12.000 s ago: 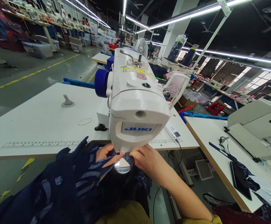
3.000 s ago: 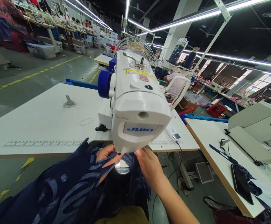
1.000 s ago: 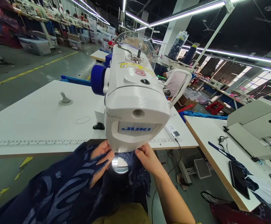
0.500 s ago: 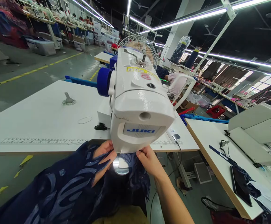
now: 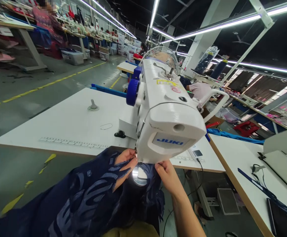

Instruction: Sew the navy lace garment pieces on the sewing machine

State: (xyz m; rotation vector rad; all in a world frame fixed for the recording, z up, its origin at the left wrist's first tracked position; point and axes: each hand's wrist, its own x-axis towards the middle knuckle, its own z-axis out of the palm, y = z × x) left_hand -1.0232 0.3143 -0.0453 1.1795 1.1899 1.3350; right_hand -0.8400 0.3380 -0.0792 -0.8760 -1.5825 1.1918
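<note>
Dark navy patterned fabric (image 5: 89,194) drapes over my left arm and lap and runs up under the head of a white sewing machine (image 5: 168,108). My left hand (image 5: 126,163), partly covered by the fabric, is closed on it left of the needle area. On the other side, my right hand (image 5: 167,172) pinches the fabric's edge between thumb and fingers, just below the machine head. A bright round shiny disc (image 5: 140,176) shows between the hands. The machine head hides the needle and some fingertips.
A ruler strip (image 5: 71,142) runs along the front of the white table (image 5: 71,115). A grey stand with cord (image 5: 93,106) and a black clip (image 5: 120,134) sit left of the machine. Another table (image 5: 234,144) with a dark tablet (image 5: 281,217) is at right. People work in the background.
The view has swung left, so everything sits further right in the picture. Both hands stay at the machine on the fabric, with little visible movement relative to it.
</note>
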